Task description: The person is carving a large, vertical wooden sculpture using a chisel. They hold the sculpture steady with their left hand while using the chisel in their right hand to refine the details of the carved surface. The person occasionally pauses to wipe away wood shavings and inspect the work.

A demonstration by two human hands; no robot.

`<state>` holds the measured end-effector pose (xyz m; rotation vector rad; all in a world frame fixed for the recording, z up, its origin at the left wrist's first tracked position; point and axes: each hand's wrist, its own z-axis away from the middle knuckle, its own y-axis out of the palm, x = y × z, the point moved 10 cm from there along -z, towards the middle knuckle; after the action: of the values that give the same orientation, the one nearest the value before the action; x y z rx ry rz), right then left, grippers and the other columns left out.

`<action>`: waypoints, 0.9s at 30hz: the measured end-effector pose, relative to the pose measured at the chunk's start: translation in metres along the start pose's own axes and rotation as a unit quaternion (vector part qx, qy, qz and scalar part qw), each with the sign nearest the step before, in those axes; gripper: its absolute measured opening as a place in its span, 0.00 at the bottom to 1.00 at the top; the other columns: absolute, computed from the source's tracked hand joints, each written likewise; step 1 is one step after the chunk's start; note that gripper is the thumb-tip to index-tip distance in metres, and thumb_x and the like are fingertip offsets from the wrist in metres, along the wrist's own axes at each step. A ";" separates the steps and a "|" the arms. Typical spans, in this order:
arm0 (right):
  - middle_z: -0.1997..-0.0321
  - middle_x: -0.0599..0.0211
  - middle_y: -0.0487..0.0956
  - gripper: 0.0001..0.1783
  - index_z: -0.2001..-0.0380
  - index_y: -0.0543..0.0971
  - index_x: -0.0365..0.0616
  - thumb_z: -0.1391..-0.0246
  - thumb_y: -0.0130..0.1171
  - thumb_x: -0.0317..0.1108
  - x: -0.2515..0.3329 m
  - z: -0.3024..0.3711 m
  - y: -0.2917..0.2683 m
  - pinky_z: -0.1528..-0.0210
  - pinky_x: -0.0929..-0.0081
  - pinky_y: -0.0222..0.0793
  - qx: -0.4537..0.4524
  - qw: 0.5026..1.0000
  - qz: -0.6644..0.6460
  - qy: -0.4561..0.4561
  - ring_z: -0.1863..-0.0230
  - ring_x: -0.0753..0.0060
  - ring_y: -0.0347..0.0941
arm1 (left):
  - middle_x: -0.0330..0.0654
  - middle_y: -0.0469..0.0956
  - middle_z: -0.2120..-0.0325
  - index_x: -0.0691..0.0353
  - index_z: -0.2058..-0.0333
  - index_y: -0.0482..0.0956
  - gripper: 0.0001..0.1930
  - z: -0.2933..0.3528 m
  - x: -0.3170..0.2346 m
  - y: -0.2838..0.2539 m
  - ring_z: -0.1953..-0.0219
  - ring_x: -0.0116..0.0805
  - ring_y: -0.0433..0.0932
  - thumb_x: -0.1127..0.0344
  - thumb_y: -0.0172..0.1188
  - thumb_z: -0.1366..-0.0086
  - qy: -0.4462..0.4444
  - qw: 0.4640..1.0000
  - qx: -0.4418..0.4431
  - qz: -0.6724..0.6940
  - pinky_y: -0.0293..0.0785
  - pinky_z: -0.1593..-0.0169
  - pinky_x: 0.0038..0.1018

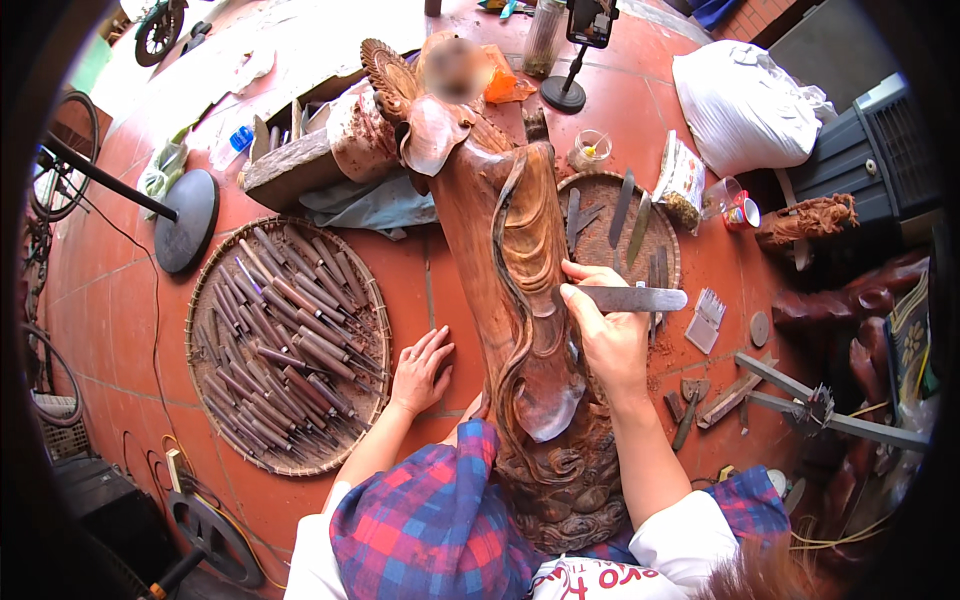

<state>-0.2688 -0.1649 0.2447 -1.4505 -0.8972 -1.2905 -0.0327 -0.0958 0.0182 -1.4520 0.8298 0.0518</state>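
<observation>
A carved wooden statue (pixel 465 265) with draped folds lies lengthwise in front of me, its base close to my lap. My right hand (pixel 608 335) is closed around a flat metal blade (pixel 645 299) with a rounded end, held against the carved folds at the statue's right side. The blade's other end is hidden by my fingers. My left hand (pixel 422 372) rests on the red tiled floor, fingers stretched out and holding nothing. It lies between the statue and a round woven tray (pixel 377 340) of wooden-handled carving tools (pixel 300 300).
Flat blades (pixel 622 208) lie on a smaller woven tray (pixel 662 205) right of the statue. Beyond stand a glass jar (pixel 590 148), a phone stand (pixel 563 93) and a white sack (pixel 745 105). At the left are a round black stand base (pixel 187 222) and a wooden box (pixel 290 175).
</observation>
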 end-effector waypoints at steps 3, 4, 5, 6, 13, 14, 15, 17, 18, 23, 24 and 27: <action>0.64 0.60 0.81 0.07 0.69 0.78 0.34 0.47 0.67 0.25 0.034 0.010 0.020 0.60 0.77 0.71 0.007 0.976 0.149 -0.157 0.67 0.77 0.76 | 0.43 0.65 0.34 0.55 0.45 0.73 0.23 0.000 0.004 -0.002 0.33 0.42 0.64 0.63 0.62 0.40 -0.004 1.000 0.001 0.000 0.61 0.38 0.38; 0.70 0.62 0.81 0.13 0.61 0.76 0.32 0.47 0.68 0.25 0.036 0.012 0.024 0.60 0.78 0.70 0.000 0.982 0.146 -0.123 0.68 0.76 0.76 | 0.43 0.65 0.34 0.55 0.45 0.73 0.23 0.003 0.005 0.000 0.33 0.42 0.63 0.63 0.62 0.40 -0.012 1.000 0.006 -0.005 0.61 0.37 0.38; 0.73 0.67 0.81 0.18 0.56 0.73 0.31 0.47 0.67 0.24 0.023 0.007 0.023 0.61 0.79 0.71 0.016 0.991 0.101 -0.091 0.69 0.78 0.76 | 0.42 0.65 0.33 0.55 0.45 0.73 0.23 0.001 0.005 -0.001 0.33 0.42 0.63 0.63 0.62 0.40 -0.009 1.000 0.003 -0.004 0.61 0.37 0.38; 0.71 0.66 0.81 0.15 0.59 0.74 0.31 0.46 0.67 0.23 0.012 0.005 0.016 0.60 0.79 0.71 0.021 0.998 0.047 -0.046 0.68 0.79 0.76 | 0.42 0.65 0.33 0.55 0.45 0.73 0.23 0.000 0.003 -0.001 0.33 0.42 0.64 0.63 0.62 0.40 -0.006 1.000 0.001 -0.003 0.61 0.38 0.38; 0.63 0.58 0.80 0.06 0.70 0.78 0.33 0.46 0.67 0.23 0.041 0.012 0.024 0.54 0.77 0.70 0.030 0.978 0.146 -0.147 0.61 0.73 0.77 | 0.41 0.65 0.33 0.55 0.45 0.73 0.24 0.004 0.006 0.001 0.33 0.42 0.64 0.63 0.62 0.41 -0.005 1.000 -0.004 -0.005 0.61 0.39 0.39; 0.62 0.60 0.80 0.06 0.70 0.79 0.33 0.46 0.67 0.23 0.036 0.010 0.023 0.54 0.78 0.70 0.021 0.990 0.102 -0.096 0.61 0.75 0.77 | 0.41 0.65 0.33 0.55 0.45 0.73 0.23 0.002 0.005 -0.001 0.33 0.42 0.64 0.63 0.62 0.41 -0.006 1.000 -0.004 -0.006 0.62 0.39 0.39; 0.61 0.60 0.80 0.05 0.70 0.79 0.32 0.46 0.66 0.23 0.029 0.008 0.019 0.54 0.78 0.70 0.021 0.995 0.063 -0.072 0.60 0.75 0.76 | 0.42 0.65 0.34 0.55 0.45 0.74 0.23 0.001 0.002 -0.003 0.33 0.42 0.64 0.63 0.62 0.41 -0.006 1.000 -0.003 -0.007 0.62 0.39 0.39; 0.60 0.60 0.81 0.05 0.69 0.79 0.32 0.45 0.66 0.22 0.008 0.002 0.007 0.55 0.78 0.71 0.024 0.999 -0.018 -0.022 0.60 0.76 0.76 | 0.42 0.65 0.34 0.55 0.45 0.74 0.23 0.000 -0.001 -0.003 0.34 0.42 0.65 0.64 0.62 0.41 0.001 1.000 -0.007 0.001 0.62 0.39 0.39; 0.58 0.61 0.81 0.04 0.68 0.80 0.32 0.45 0.65 0.22 0.008 -0.002 0.003 0.55 0.78 0.71 0.019 0.999 -0.018 -0.037 0.60 0.76 0.76 | 0.42 0.65 0.34 0.55 0.45 0.74 0.23 -0.001 -0.001 -0.003 0.34 0.42 0.65 0.64 0.63 0.41 0.003 1.000 -0.009 0.005 0.62 0.39 0.39; 0.66 0.63 0.81 0.11 0.63 0.79 0.31 0.47 0.68 0.26 0.032 0.007 0.023 0.54 0.71 0.72 0.020 0.987 0.110 -0.112 0.62 0.72 0.77 | 0.42 0.66 0.34 0.55 0.45 0.74 0.23 -0.001 0.003 -0.003 0.34 0.42 0.65 0.63 0.62 0.41 -0.002 1.000 -0.014 -0.007 0.61 0.39 0.38; 0.68 0.67 0.81 0.13 0.61 0.78 0.31 0.47 0.68 0.26 0.024 0.008 0.023 0.55 0.74 0.72 0.020 0.991 0.099 -0.084 0.62 0.76 0.76 | 0.42 0.65 0.34 0.55 0.45 0.74 0.23 0.000 0.003 -0.003 0.34 0.42 0.65 0.63 0.62 0.41 -0.004 1.000 -0.011 -0.006 0.61 0.39 0.38; 0.63 0.62 0.82 0.08 0.65 0.79 0.32 0.45 0.66 0.24 -0.006 0.005 0.010 0.56 0.78 0.71 0.025 0.997 -0.064 0.029 0.60 0.80 0.75 | 0.42 0.65 0.34 0.54 0.45 0.74 0.23 0.001 0.001 -0.003 0.33 0.42 0.64 0.63 0.62 0.40 -0.002 1.000 -0.008 -0.002 0.61 0.38 0.38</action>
<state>-0.2594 -0.1627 0.2373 -1.3271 -0.9900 -1.3882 -0.0301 -0.0959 0.0197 -1.4685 0.8242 0.0577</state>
